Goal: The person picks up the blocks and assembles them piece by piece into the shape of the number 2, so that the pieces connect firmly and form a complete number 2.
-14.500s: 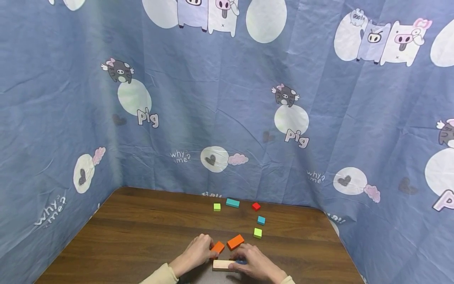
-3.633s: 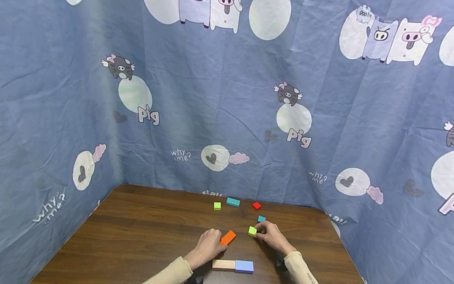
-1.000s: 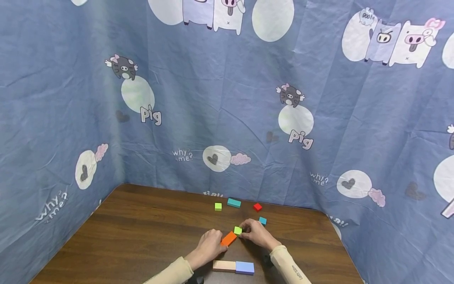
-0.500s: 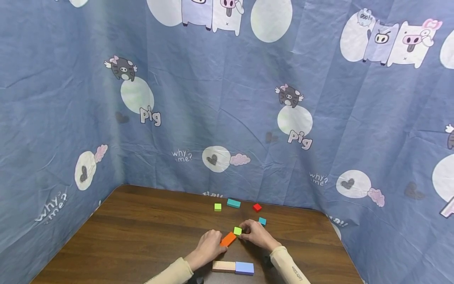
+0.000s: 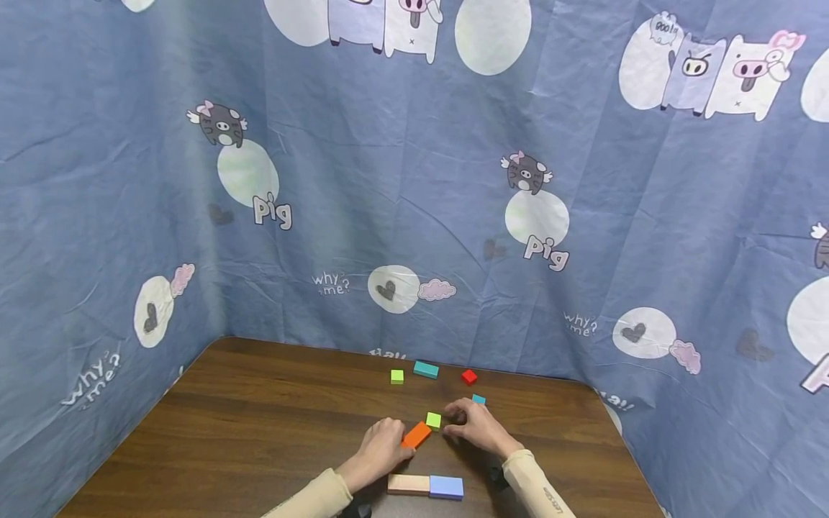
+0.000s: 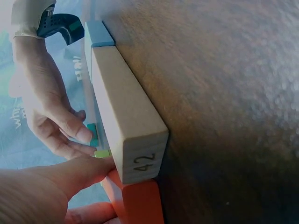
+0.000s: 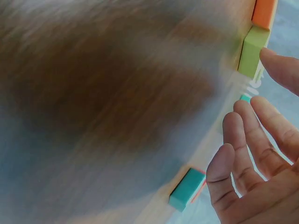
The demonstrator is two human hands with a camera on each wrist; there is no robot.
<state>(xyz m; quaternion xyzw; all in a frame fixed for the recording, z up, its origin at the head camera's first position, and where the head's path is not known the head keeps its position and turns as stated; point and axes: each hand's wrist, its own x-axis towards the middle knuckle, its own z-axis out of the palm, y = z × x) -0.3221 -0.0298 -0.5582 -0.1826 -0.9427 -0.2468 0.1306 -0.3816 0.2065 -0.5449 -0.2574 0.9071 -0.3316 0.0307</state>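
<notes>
Wooden table (image 5: 259, 424), walled on three sides by a blue cartoon-print cloth (image 5: 388, 180). Left hand (image 5: 382, 447): rests on the table at the near-left end of the orange block (image 5: 417, 434), fingers curled loosely against that end; whether they pinch it or only touch it cannot be told, though the left wrist view shows a finger lying along the block's side. Orange block: flat on the table, oblong, its long axis running diagonally from near-left to far-right, the far-right end pointing at the lime-green cube (image 5: 433, 420). Lime-green cube: flat on the table, touching or all but touching the orange block's far end, and lying just left of the right hand's fingertips. Right hand (image 5: 471, 427): fingers spread and relaxed, holding nothing; the right wrist view shows a slim gap between the fingertips and the cube's face. Near the table's front edge, below both hands: a plain wooden block (image 5: 408, 484), end-stamped 42, butted end to end with a blue block (image 5: 446, 487), their shared long axis running left to right. Farther back: a second lime cube (image 5: 397, 376), a teal oblong block (image 5: 425, 370), a red cube (image 5: 469, 376), and a small teal cube (image 5: 478, 399) just beyond the right hand.
</notes>
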